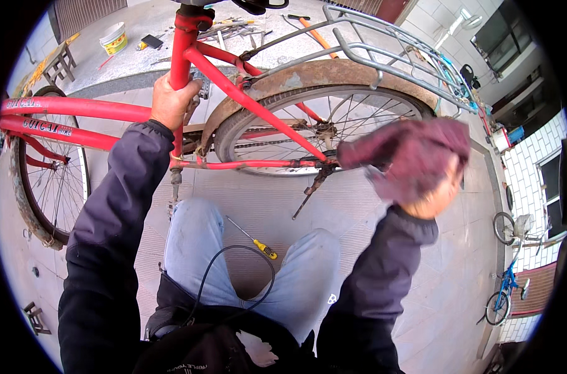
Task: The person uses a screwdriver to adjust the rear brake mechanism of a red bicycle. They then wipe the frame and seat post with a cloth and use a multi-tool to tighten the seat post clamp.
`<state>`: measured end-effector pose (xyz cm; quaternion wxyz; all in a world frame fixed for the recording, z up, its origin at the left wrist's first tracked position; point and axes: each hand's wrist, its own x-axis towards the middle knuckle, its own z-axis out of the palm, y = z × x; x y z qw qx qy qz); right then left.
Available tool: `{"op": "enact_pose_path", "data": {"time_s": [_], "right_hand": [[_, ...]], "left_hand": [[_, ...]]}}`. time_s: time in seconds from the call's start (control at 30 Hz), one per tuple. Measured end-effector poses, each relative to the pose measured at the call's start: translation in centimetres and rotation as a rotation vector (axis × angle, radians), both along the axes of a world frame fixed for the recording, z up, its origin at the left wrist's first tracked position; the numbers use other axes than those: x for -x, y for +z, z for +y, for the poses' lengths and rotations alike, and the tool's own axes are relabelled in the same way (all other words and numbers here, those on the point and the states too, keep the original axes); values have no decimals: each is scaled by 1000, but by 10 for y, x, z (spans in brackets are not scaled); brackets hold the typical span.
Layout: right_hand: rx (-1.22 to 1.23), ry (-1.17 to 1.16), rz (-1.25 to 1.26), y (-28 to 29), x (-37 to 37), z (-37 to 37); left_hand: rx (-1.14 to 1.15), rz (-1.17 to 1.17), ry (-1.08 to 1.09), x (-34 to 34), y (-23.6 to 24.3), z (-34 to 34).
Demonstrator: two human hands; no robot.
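A red bicycle [233, 93] with a rusty rear mudguard [321, 76] stands across the space before me. My left hand [171, 101] is closed round the upright seat tube, under the saddle end. A dark red cloth [411, 153] is in my right hand [434, 198], smeared by motion beside the rear wheel [271, 134]. Cloth and wheel overlap in the picture; I cannot tell if they touch. Close to the cloth, the rusty kickstand [313, 190] hangs from the rear axle. The fingers of my right hand are mostly hidden by the cloth.
A yellow-handled screwdriver [265, 249] lies on the floor between my legs. Behind the bicycle are scattered tools [240, 31], an orange-handled hammer [318, 37], a white-and-yellow bucket [113, 39] and a wooden stool [60, 64]. A blue bicycle [503, 293] stands at the far right.
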<state>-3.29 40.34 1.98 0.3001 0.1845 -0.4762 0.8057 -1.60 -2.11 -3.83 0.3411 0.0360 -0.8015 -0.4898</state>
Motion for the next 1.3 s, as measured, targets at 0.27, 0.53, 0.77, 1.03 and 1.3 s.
{"op": "enact_pose_path", "data": {"time_s": [0.27, 0.53, 0.77, 1.03, 1.3], "right_hand": [[-854, -847, 285, 19, 77, -59], [-1109, -722, 438, 8, 56, -107], [-1072, -302, 615, 2, 1, -109], [-415, -662, 44, 52, -25, -31], [-1004, -697, 391, 135, 19, -33]], "left_hand": [[-100, -11, -34, -10, 11, 10], [-265, -43, -41, -13, 19, 18], [78, 96, -52, 2, -5, -5], [-223, -32, -46, -11, 16, 15], [-204, 57, -37, -5, 12, 14]]}}
